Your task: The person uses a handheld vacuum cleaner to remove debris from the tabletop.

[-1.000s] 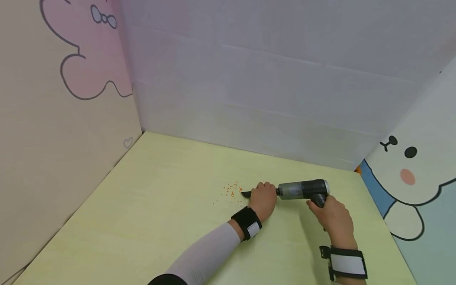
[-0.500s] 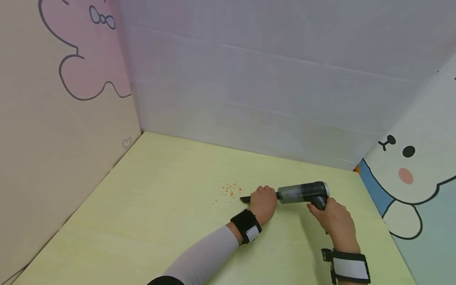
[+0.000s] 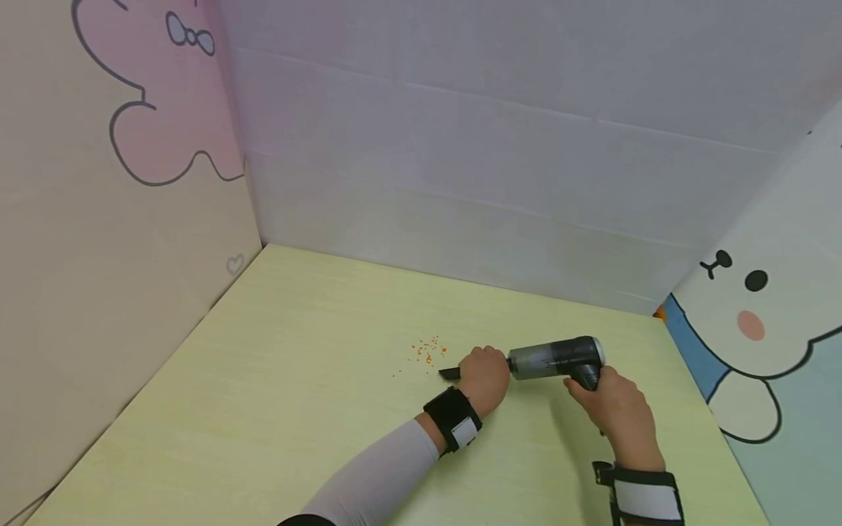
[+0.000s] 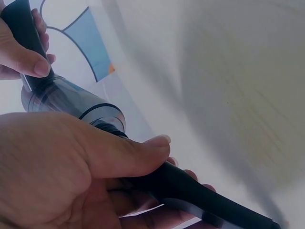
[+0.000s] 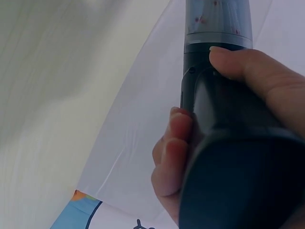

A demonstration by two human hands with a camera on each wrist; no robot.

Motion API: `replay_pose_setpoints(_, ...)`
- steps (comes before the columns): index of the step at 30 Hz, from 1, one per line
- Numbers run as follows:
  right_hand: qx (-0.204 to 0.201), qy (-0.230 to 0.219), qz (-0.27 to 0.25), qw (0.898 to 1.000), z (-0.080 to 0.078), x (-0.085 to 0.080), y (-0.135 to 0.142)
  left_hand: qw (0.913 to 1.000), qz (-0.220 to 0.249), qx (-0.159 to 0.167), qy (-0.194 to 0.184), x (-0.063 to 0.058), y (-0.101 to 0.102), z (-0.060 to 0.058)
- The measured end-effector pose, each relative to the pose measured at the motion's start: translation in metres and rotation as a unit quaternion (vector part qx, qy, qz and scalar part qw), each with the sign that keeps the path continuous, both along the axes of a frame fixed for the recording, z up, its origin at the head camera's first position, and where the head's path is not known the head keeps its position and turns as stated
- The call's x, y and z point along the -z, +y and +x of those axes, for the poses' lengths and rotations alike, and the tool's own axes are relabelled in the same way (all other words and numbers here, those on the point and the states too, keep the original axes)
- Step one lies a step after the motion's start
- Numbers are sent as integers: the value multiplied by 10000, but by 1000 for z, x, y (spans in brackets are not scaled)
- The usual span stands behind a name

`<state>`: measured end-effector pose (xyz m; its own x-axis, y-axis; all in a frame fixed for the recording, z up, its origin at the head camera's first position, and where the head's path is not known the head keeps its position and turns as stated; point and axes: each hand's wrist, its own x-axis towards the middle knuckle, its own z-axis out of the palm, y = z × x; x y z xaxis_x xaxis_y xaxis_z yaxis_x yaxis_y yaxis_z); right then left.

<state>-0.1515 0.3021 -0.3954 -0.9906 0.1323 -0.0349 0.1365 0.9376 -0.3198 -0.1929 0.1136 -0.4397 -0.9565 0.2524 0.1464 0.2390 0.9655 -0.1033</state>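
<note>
A black handheld vacuum cleaner (image 3: 557,358) with a clear dust cup lies roughly level over the table. My right hand (image 3: 615,409) grips its handle, with the thumb on the body near the cup in the right wrist view. Small reddish bits show inside the clear dust cup (image 5: 219,19). My left hand (image 3: 484,378) holds the narrow black nozzle (image 4: 190,191), thumb on one side and fingers curled under it. The nozzle's tip points left, just in front of scattered orange crumbs (image 3: 429,351). Whether the tip touches the table cannot be told.
The pale yellow table (image 3: 296,365) meets a grey-white back wall (image 3: 427,161). A left panel (image 3: 131,292) with a pink drawing and a right panel (image 3: 776,394) with a white cartoon animal close off the sides.
Both hands have brought the vacuum slightly nearer to me, and its nozzle tip has shifted from beside the crumbs to just in front of them. The crumbs look about the same.
</note>
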Motion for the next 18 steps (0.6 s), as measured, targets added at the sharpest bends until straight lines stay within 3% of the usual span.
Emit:
replay_pose_setpoints(9,-58,19,20,10000,0,2,-2,9978,268,-294,-534,-4,1,0)
replay_pose_setpoints(13,-21,30,44,10000,-1,0,-2,9977,361,-213,-541,-1,2,-5)
replay_pose_setpoints(18,85,31,54,9999,-2,-1,-2,9994,229,11,-268,2,2,-8)
